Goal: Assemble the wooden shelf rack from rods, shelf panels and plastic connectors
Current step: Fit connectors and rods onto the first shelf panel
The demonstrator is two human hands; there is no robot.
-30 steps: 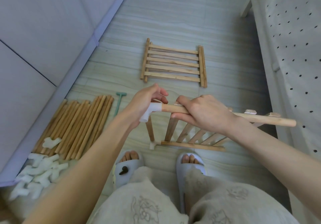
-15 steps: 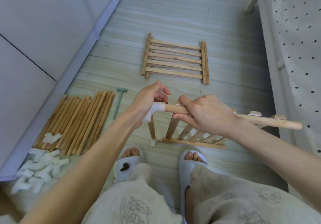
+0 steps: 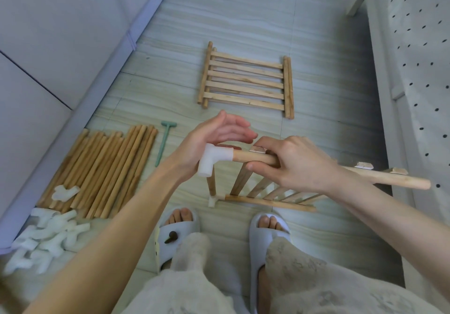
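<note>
My right hand point(image 3: 294, 165) grips a wooden rod point(image 3: 379, 179) that lies level across the view. A white plastic elbow connector point(image 3: 214, 159) sits on the rod's left end, its free socket pointing down. My left hand point(image 3: 209, 143) has its fingers straight, the palm against the connector's outer end. Below the rod a slatted shelf panel point(image 3: 270, 193) stands tilted on the floor, with a short upright rod point(image 3: 211, 183) in a white connector point(image 3: 212, 200) at its left corner.
A second slatted panel point(image 3: 246, 81) lies flat further off. A bundle of loose rods point(image 3: 104, 170) and a pile of white connectors point(image 3: 46, 235) lie at the left by the wall point(image 3: 48, 45). A green mallet point(image 3: 164, 142) lies beside the rods. My slippered feet point(image 3: 177, 233) stand near.
My left hand let go of the connector and opened, its fingers now straight and the palm against the connector's end. The right hand kept its hold on the rod.
</note>
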